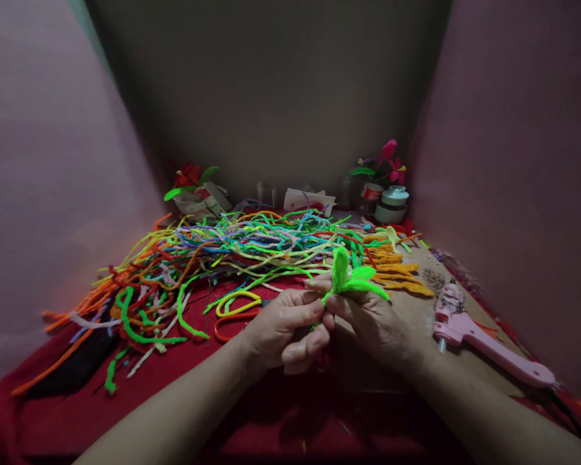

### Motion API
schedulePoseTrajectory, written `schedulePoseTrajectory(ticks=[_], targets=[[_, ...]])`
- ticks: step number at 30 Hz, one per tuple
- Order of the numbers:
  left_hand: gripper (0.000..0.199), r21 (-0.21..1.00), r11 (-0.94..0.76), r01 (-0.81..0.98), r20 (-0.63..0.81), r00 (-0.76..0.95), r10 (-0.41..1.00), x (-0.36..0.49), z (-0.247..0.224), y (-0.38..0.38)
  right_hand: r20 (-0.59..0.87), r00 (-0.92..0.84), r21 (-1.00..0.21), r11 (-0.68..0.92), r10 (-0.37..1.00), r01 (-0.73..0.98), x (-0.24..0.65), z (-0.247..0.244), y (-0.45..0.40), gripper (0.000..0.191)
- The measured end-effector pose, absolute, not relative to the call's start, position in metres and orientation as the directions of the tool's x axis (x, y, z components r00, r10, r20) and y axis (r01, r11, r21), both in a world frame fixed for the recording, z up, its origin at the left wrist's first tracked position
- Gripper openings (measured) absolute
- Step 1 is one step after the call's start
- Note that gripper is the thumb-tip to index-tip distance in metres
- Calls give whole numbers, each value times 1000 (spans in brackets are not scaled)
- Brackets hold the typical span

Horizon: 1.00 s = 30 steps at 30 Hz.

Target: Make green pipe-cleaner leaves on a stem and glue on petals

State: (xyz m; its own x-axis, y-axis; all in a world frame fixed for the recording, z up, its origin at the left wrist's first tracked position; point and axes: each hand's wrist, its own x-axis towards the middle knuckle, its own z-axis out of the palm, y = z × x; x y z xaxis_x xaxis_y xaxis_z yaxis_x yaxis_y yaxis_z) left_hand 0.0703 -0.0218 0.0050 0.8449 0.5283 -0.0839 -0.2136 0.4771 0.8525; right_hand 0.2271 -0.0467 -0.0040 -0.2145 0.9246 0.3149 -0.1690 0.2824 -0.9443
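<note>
Bright green pipe-cleaner leaves (351, 278), joined in a small bunch, stand up between my two hands in the middle of the view. My left hand (295, 326) is closed, pinching the lower stem end of the bunch. From the other side my right hand (368, 323) grips the base of the leaves between thumb and fingers. Some of my fingertips are hidden behind the leaves. Just left of my left hand lie scissors with a red handle loop (230, 325) and a yellow handle loop (237, 302), partly covered by that hand.
A tangled heap of many-coloured pipe cleaners (261, 242) spreads across the red cloth (150, 413). Orange fuzzy pieces (401, 278) lie on brown cardboard (416, 316). At right rests a pink glue gun (484, 349). Behind stand a lidded jar (392, 203) and pink flowers (392, 161).
</note>
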Motion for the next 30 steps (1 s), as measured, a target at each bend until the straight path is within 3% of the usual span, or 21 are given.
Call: schedulePoseTrajectory(ticks=[3, 6, 8, 11, 14, 20, 24, 27, 30], targets=[[32, 994, 99, -39, -42, 711, 702, 70, 19, -24, 384, -94, -923, 379, 918, -71, 227, 2, -49, 20], [18, 947, -298, 118, 193, 534, 823, 68, 30, -25, 484, -53, -872, 487, 873, 57, 229, 4, -48, 17], [17, 894, -413, 176, 316, 406, 857, 66, 33, -24, 575, -62, -800, 576, 816, 166, 231, 2, -47, 13], [19, 898, -411, 157, 369, 241, 898, 64, 32, -24, 660, -65, -710, 650, 748, 273, 233, -5, -44, 20], [20, 931, -354, 85, 327, 230, 916, 64, 37, -25, 658, -80, -703, 649, 749, 290, 233, -10, -44, 21], [16, 940, -309, 143, 205, 484, 851, 71, 84, -28, 740, -206, -525, 741, 640, 418, 233, -8, -48, 17], [11, 923, -243, 298, -28, 684, 729, 76, 107, -29, 757, -262, -460, 772, 599, 438, 234, -8, -47, 15], [18, 936, -181, 302, -44, 609, 792, 80, 104, -29, 756, -244, -461, 759, 607, 460, 235, -6, -49, 12], [25, 988, -71, 135, 7, 425, 905, 84, 89, -30, 746, -206, -501, 737, 633, 454, 236, -3, -52, 13]])
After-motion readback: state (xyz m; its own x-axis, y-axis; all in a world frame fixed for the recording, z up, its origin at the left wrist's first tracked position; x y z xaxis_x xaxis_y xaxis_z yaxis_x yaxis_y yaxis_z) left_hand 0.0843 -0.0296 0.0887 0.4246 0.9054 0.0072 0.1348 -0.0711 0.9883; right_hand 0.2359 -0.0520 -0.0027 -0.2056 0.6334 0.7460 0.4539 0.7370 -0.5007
